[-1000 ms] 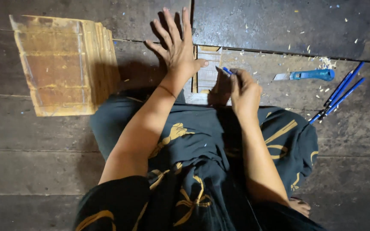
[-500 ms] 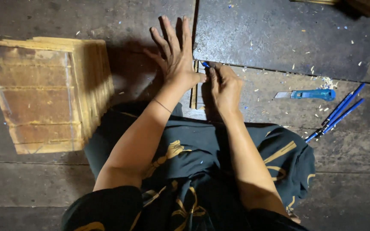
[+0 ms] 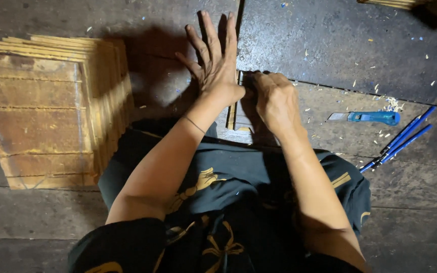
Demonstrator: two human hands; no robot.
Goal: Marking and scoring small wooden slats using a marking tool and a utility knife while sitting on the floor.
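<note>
Dark wooden floor (image 3: 51, 212), left hand (image 3: 217, 65) flat with fingers spread on small wooden piece (image 3: 234, 119), right hand (image 3: 274, 98) curled closed beside it, stack of wooden sheets (image 3: 46, 111) at left, blue knife (image 3: 367, 117) at right.

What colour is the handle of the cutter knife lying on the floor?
The cutter knife has a bright blue handle, with a grey metal blade at its left end; the head view shows it clearly.

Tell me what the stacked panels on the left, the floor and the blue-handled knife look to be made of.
Stacked panels: thin yellowish-brown sheets, probably wood or bamboo; matte, worn, with scored lines and layered edges.
Floor: dark wooden planks, to judge by the seams and grain; scuffed, dusted with pale shavings.
Knife: blue handle, likely plastic by its even colour and slight sheen; the grey blade looks like metal.
</note>
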